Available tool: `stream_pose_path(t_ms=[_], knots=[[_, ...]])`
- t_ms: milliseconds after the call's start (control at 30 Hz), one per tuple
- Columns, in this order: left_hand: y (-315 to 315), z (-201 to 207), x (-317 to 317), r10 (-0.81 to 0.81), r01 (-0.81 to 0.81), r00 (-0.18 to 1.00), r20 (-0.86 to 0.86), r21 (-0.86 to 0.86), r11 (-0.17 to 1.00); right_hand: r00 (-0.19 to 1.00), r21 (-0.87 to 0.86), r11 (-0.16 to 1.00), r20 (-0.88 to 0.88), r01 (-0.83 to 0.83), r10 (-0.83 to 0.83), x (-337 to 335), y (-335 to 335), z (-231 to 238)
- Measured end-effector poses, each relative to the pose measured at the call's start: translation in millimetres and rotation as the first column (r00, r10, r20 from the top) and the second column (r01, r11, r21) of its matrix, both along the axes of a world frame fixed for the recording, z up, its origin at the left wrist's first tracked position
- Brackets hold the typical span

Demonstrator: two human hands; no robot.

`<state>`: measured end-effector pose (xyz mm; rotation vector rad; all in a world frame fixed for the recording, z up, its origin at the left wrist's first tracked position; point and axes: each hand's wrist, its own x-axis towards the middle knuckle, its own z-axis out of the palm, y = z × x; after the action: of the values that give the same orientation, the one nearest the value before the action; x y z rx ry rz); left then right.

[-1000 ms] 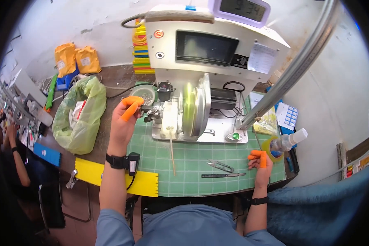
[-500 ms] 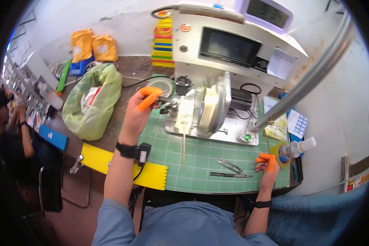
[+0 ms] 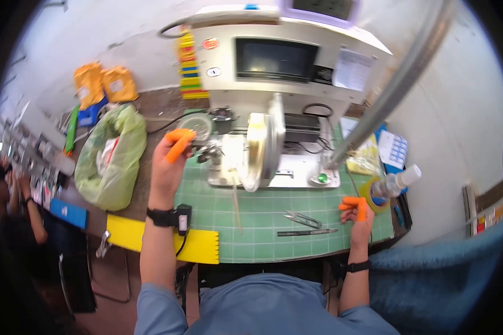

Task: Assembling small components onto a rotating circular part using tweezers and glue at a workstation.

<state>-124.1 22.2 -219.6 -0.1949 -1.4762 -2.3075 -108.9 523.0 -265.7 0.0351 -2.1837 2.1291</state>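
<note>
My left hand [image 3: 171, 159] is raised at the left side of a white bench machine [image 3: 218, 89], beside its small metal fitting [image 3: 205, 152]. Orange finger cots cover some of its fingertips, which are pinched together; whatever lies between them is too small to make out. A pale round wheel [image 3: 256, 148] and a grey disc [image 3: 273, 145] stand upright on the machine, and a thin stick [image 3: 237, 209] juts toward me. My right hand [image 3: 359, 219], also in orange cots, is curled closed over the mat's right side, with nothing visible in it, near a wide yellow tape roll [image 3: 369, 192].
Thread snips [image 3: 304, 219] and a slim black knife [image 3: 307, 232] lie on the green mat [image 3: 262, 248]. A clear spray bottle [image 3: 394, 184] stands at right, below a slanting grey pole [image 3: 385, 100]. Leftward are a green plastic bag [image 3: 89, 173] and a yellow board [image 3: 198, 248]. Another person sits far left.
The whole view has swung, so the machine and bench appear further left. My left hand stays beside the metal fitting, and my right hand remains by the tape roll.
</note>
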Motion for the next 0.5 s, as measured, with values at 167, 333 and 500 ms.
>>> stream_pose_path(t_ms=[167, 333, 500], knots=[[8.4, 12.3, -4.0, -0.085, 0.084, 0.996, -0.031, -0.035, 0.996, 0.994, -0.027, 0.995, -0.036, 0.098, -0.099, 11.1, 3.4, 0.3], [4.7, 1.8, -5.8, -0.040, 0.040, 0.999, 0.013, -0.008, 0.999, 0.998, -0.016, 0.998, -0.027, 0.055, -0.055, 4.5, 2.6, 0.3], [-3.2, 3.1, 2.7, 0.002, -0.003, 1.000, -0.014, -0.016, 1.000, 0.996, 0.004, 0.999, -0.076, -0.036, 0.037, -3.3, -2.5, 2.9]])
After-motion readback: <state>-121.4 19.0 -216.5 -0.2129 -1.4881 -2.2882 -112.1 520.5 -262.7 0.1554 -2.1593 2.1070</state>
